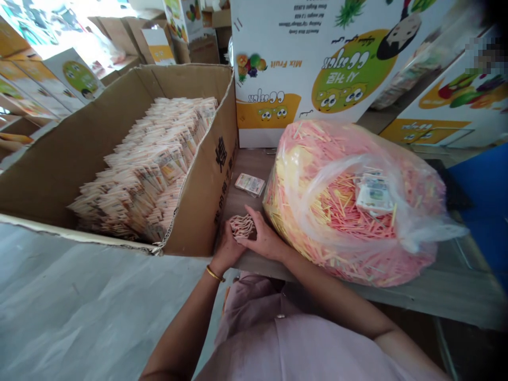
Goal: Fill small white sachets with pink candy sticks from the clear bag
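Between my two hands is a small stack of flat packets (242, 226), seen from its wavy edges. My left hand (227, 248) wraps round the stack's left side, with a gold bracelet on the wrist. From the right, my right hand (265, 238) grips the same stack with thumb and fingers. Just beyond them a small pile of printed packets (250, 184) lies on the table. To the left stands an open cardboard box (202, 196) with many packets (151, 169) in tight rows. A clear plastic bag (317, 180) of thin pink and yellow sticks sits right of my hands.
Another bundle of packets (374, 193) rests on the bag's sticks. A large white printed carton (273, 127) stands behind the table (246, 159). More cartons (71, 74) are stacked at the far left, and a blue surface (482, 196) is at the right edge.
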### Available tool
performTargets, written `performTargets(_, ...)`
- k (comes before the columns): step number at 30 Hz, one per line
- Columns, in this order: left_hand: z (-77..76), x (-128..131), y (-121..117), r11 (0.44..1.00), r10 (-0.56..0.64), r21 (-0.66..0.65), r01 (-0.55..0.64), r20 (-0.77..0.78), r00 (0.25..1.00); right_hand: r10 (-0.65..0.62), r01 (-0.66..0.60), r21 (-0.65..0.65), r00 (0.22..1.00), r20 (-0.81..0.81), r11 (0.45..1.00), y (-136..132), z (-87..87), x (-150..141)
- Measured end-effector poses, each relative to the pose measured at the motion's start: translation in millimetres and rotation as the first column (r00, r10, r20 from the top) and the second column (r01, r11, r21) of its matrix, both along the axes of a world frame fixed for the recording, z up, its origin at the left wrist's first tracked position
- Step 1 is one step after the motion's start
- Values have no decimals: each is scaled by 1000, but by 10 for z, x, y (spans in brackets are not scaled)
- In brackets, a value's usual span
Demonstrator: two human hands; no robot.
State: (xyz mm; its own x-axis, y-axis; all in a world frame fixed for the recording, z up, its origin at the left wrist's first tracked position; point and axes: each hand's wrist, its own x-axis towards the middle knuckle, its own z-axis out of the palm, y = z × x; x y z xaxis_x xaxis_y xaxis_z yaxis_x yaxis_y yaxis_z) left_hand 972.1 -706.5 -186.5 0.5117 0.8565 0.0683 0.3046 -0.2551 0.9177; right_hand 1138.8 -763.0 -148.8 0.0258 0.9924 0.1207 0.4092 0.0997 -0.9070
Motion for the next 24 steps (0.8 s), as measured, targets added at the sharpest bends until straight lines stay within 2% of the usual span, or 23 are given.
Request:
performTargets(5, -39, -113, -40, 992, -101, 70, 103, -30, 994, -70, 74, 129, 997, -38, 989, -12, -114, -40)
performTargets(8, -39, -109, -45, 991, -97, 90, 98, -15, 995, -67, 70, 164, 997, -24, 984, -28, -61, -37)
performTargets(11, -19, -67, -22, 992, -79, 100, 79, -8, 997, 30, -39, 61, 991, 134, 997, -16, 113, 22)
performTargets(14, 24, -26, 22, 992, -42, 120, 48, -47, 998, 114, -103, -51, 943, 313, 993, 36, 280, 81)
performTargets(16, 59, -7, 47, 991, -34, 126, 42, -66, 997, 133, -119, -60, 932, 337, 991, 77, 320, 85)
performTargets(20, 111, -3, 31, 999, 3, 52, -3, 8, 1000, 47, -50, 12, 984, 174, 999, 107, 199, 27)
performTargets(22, 116, -14, -4, 1000, -9, -6, 10, 45, 999, -26, 22, 52, 997, 71, 998, 89, 86, -1)
performTargets(24, 107, -24, -37, 999, -45, -10, 46, 34, 998, -83, 83, 49, 997, -3, 995, 63, -14, -18)
